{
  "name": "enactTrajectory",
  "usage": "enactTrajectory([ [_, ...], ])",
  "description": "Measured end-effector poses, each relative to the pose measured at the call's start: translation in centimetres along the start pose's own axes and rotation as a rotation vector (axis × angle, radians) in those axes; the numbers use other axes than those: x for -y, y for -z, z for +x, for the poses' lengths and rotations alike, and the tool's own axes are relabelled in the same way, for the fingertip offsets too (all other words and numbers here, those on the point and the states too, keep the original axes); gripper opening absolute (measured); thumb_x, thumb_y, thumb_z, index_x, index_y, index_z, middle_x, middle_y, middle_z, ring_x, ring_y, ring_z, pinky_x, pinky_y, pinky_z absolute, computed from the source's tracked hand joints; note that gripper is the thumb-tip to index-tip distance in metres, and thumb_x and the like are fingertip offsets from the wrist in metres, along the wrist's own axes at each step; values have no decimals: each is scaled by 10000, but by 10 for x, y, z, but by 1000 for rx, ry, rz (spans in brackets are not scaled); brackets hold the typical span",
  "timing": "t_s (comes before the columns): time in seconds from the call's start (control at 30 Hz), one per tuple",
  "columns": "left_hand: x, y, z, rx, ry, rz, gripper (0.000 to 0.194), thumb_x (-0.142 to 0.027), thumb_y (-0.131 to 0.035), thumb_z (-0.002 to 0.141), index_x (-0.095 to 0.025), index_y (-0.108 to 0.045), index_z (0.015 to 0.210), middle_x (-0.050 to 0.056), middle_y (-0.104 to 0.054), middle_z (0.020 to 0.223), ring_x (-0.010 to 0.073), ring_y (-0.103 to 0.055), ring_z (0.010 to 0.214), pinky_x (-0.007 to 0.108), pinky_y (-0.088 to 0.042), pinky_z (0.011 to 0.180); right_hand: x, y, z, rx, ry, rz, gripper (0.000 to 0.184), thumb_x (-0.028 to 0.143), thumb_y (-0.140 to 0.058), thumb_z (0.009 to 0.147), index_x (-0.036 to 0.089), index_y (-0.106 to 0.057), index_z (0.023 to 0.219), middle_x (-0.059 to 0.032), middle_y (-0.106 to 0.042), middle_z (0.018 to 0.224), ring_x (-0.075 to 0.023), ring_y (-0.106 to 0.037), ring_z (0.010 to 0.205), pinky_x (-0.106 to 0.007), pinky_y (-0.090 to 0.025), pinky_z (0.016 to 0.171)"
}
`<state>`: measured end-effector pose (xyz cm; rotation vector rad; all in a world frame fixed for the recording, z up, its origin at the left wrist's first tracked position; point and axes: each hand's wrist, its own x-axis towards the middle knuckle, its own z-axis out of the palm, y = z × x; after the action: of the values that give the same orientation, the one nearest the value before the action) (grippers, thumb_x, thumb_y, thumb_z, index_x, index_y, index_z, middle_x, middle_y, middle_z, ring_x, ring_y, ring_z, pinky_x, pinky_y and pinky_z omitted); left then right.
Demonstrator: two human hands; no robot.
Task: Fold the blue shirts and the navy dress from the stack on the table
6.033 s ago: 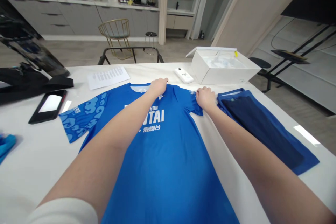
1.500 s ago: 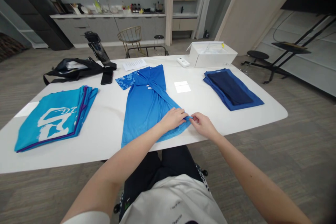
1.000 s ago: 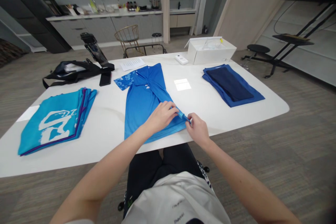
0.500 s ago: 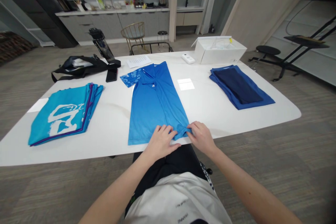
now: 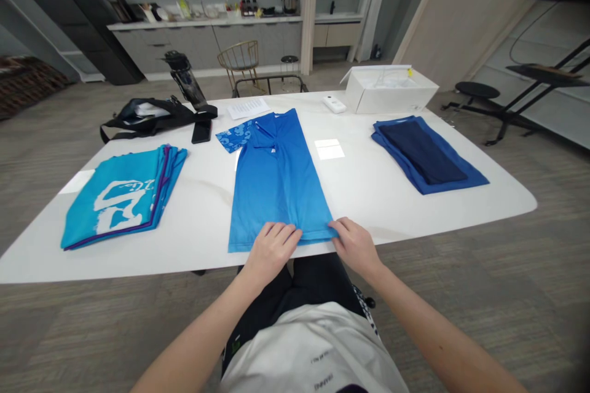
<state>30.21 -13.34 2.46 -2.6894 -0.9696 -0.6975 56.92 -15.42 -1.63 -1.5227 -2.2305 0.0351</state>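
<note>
A blue polo shirt (image 5: 279, 190) lies lengthwise on the table, its collar at the far end and its hem toward me. One patterned short sleeve (image 5: 236, 137) sticks out on the left, while the right edge is folded in to a straight line. My left hand (image 5: 273, 250) is closed on the middle of the hem, fingers curled over the cloth. At the right corner of the hem, my right hand (image 5: 356, 247) pinches the fabric between thumb and fingers. The hem between both hands lies nearly flat.
On the white table (image 5: 203, 196), a stack of turquoise shirts (image 5: 115, 196) sits left and dark blue folded clothes (image 5: 424, 153) right. Farther back are a black bag (image 5: 147, 116), a bottle (image 5: 187, 80), a phone (image 5: 201, 131), a paper sheet (image 5: 247, 108), a white device (image 5: 334, 104) and a white box (image 5: 389, 91).
The bunched hem between my hands has been spread out and smoothed. My left hand has shifted slightly left, apart from the right one. The view has moved a little.
</note>
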Motion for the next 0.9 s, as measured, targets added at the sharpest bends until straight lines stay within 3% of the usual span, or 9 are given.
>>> enactTrajectory([
  [0.17, 7, -6, -23, 120, 62, -45, 181, -103, -570, 953, -182, -659, 1090, 71, -706, 998, 235, -631, 925, 418, -452, 860, 3, 0, -2, -17, 141, 1, 238, 97, -521, 961, 190, -690, 1101, -87, -675, 981, -237, -610, 878, -379, -475, 803],
  [0.37, 0, -14, -34, 180, 84, -123, 212, -151, -558, 987, -193, -672, 1160, 82, -710, 1157, 240, -631, 1045, 452, -413, 967, 2, 4, -1, -22, 212, -2, 219, 95, -539, 943, 176, -713, 1048, -82, -685, 918, -238, -592, 868, -393, -417, 794],
  [0.57, -1, -4, -32, 209, 149, -214, 244, -327, -548, 1026, -195, -678, 1185, 82, -717, 1134, 249, -627, 1021, 459, -414, 952, -2, 12, 2, 37, 233, -1, 195, 316, -590, 1010, 173, -722, 1006, -76, -669, 853, -234, -587, 840, -401, -391, 821],
  [0.73, 16, -9, -22, 207, 178, -181, 323, -339, -496, 1061, -193, -610, 1325, 95, -696, 1165, 244, -617, 1038, 417, -431, 902, -8, 12, 24, 57, 222, -34, 295, 306, -504, 1068, 186, -702, 885, -53, -662, 779, -199, -600, 752, -366, -383, 781],
  [0.9, 23, -11, -12, 337, 122, -182, 253, -339, -501, 1056, -208, -658, 1206, 80, -688, 1097, 243, -617, 993, 430, -434, 894, -14, 4, 60, 170, 210, 25, 294, 329, -500, 1070, 199, -706, 905, -50, -708, 822, -194, -660, 784, -341, -414, 767],
])
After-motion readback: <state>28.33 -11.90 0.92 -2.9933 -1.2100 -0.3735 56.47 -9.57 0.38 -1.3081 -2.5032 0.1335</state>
